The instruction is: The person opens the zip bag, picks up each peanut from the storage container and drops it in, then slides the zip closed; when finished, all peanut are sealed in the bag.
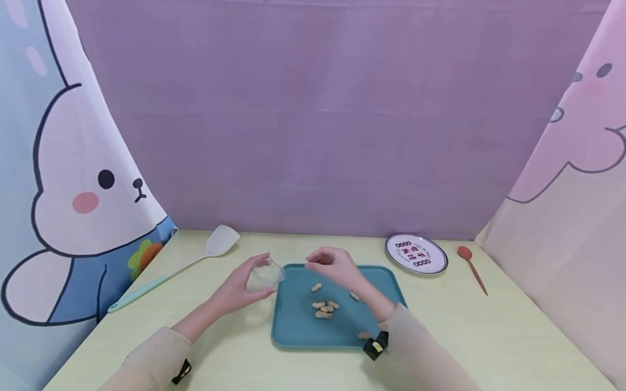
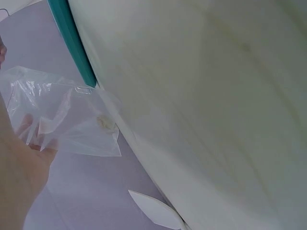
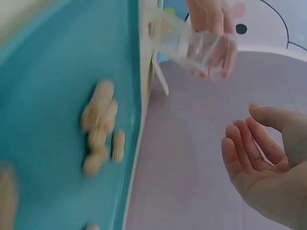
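Observation:
My left hand (image 1: 246,282) holds a clear plastic bag (image 1: 265,276) by its mouth, just off the tray's left edge. Its thumb and fingers are spread around the bag. In the left wrist view a single peanut (image 2: 106,122) shows near the bag's bottom corner. Above the tray's far side my right hand (image 1: 337,265) hovers with loosely bent fingers; the right wrist view shows nothing between thumb and fingers. Below it lies a small cluster of unshelled peanuts (image 1: 326,309) on the teal tray (image 1: 293,334), with a separate peanut (image 1: 316,287) farther back and others partly hidden under the right forearm.
A white spatula (image 1: 221,242) with a pale green handle lies at the left. Toward the back right sits a patterned plate (image 1: 417,254), with a red spoon (image 1: 471,269) beside it. A purple curtain (image 1: 313,136) rises behind the table.

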